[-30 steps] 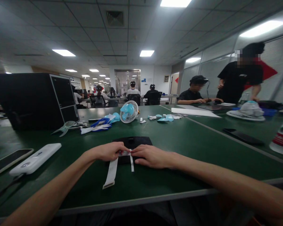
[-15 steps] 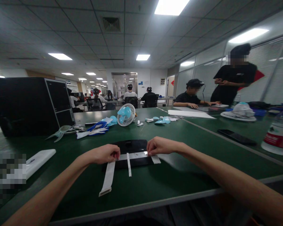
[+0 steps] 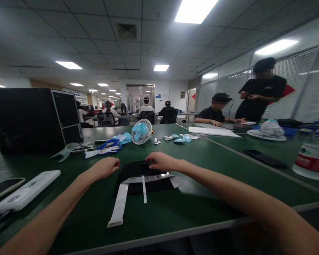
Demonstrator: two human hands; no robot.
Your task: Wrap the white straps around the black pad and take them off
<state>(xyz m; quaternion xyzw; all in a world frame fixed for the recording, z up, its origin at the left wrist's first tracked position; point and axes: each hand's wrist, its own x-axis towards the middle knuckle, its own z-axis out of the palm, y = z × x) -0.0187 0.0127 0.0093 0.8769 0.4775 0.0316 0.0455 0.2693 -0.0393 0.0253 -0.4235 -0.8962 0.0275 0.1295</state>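
Observation:
A glossy black panel [image 3: 159, 184] lies on the green table in front of me. A silver strip [image 3: 134, 180] crosses it. A wide white ribbon cable [image 3: 119, 203] runs from the strip's left end toward me, a narrow white strip [image 3: 144, 191] hangs from its middle, and a short ribbon end [image 3: 176, 182] sticks out at the right. My right hand [image 3: 163, 162] is bent over the panel's far side, fingertips pinched at a small dark part [image 3: 144, 165] there. Just off the panel's left edge is my left hand [image 3: 107, 167], fingers curled; anything inside them is hidden.
A small fan [image 3: 141, 131], blue-and-white gloves [image 3: 103, 148] and blue fan blades [image 3: 182, 138] lie beyond the panel. A white power bank [image 3: 29, 191] is at left, a black phone [image 3: 264, 158] and a water bottle [image 3: 313, 156] at right. Two people are at the far right.
Both hands have left the silver strip. My left hand moved left, off the panel; my right hand moved left and up to the dark part. The strip's right portion now shows.

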